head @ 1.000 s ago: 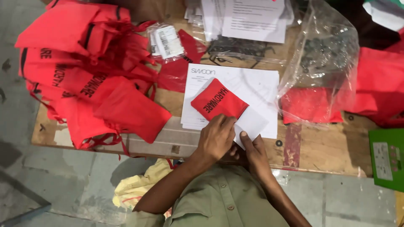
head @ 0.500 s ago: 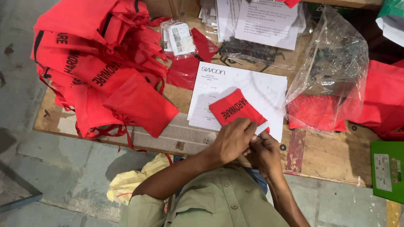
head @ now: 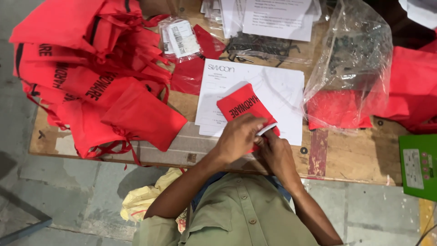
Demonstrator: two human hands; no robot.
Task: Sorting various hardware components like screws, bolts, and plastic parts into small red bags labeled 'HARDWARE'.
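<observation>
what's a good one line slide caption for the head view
Both hands, left hand and right hand, grip a small red drawstring pouch over white sheets on a cluttered wooden bench.

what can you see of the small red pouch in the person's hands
The small red pouch is a flat bag of thin, fabric-like material with black lettering on its face. It lies tilted on a white printed sheet at the bench's near edge. The left hand covers its near end, the right hand meets it there, and a white slip shows at that end.
</observation>
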